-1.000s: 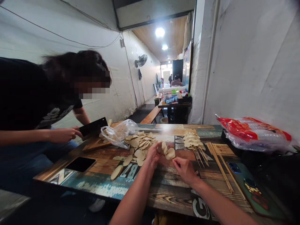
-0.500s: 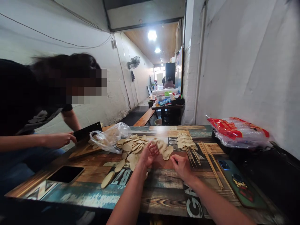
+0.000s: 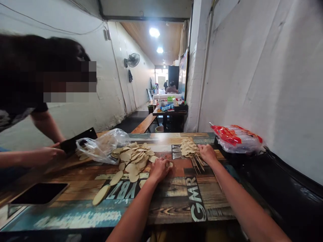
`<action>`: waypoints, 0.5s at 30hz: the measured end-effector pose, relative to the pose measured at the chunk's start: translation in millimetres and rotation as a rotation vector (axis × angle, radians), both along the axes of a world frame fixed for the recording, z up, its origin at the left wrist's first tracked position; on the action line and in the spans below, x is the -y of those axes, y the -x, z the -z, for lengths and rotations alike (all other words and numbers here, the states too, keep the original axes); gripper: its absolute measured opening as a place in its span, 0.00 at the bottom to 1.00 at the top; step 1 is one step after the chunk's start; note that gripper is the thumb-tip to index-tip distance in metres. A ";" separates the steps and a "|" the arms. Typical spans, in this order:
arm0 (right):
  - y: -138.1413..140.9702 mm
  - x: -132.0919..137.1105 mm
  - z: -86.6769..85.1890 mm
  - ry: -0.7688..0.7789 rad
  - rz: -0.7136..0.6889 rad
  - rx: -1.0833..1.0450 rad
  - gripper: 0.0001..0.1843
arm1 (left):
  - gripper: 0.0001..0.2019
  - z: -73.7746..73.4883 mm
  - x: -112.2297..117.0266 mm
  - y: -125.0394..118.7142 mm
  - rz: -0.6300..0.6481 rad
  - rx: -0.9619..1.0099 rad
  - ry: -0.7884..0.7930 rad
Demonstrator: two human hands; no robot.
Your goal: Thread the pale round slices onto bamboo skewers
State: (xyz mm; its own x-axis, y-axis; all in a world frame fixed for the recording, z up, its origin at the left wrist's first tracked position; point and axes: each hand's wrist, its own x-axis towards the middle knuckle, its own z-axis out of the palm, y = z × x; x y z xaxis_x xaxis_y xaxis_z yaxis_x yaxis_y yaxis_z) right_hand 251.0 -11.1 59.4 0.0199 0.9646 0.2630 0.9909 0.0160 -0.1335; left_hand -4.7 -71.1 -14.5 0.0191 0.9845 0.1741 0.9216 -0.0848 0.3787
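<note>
My left hand (image 3: 159, 170) is low over the middle of the table, fingers curled down around a pale slice that looks like potato (image 3: 170, 165). At its left spreads a heap of thin, oval potato slices (image 3: 136, 158), a few of them lying singly toward the near edge. My right hand (image 3: 207, 154) is closed at the right side of the stacked skewers of potato slices (image 3: 188, 147), fingertips against the slices. Bare ends of the bamboo skewers (image 3: 197, 162) point toward me. What the right fingers pinch is partly hidden.
At the left a co-worker's hand (image 3: 47, 156) holds a dark, broad-bladed knife (image 3: 79, 140) by a wooden board. A clear plastic bag (image 3: 102, 148) lies beside the heap. A dark tablet or phone (image 3: 40, 193) rests near left; a red-and-clear package (image 3: 237, 138) sits at right.
My right hand has moved right and away from me, and the skewered slices that lay between my hands are now at the stack. My left hand has turned palm down and closed. The view has shifted right.
</note>
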 end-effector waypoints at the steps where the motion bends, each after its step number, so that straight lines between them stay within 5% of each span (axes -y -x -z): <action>1: -10.1 4.9 -4.0 -0.001 0.028 0.022 0.24 | 0.14 -1.0 0.5 -0.2 0.001 -0.012 0.010; 7: -62.6 59.5 -1.8 0.233 0.026 0.185 0.18 | 0.14 -4.7 2.4 18.2 -0.233 -0.171 -0.055; 12: -61.5 82.6 28.2 0.320 -0.014 0.183 0.16 | 0.16 1.5 2.1 32.9 -0.296 -0.195 -0.057; 15: -56.9 80.6 30.2 0.307 -0.008 0.155 0.16 | 0.17 4.4 -0.7 36.2 -0.286 -0.148 -0.054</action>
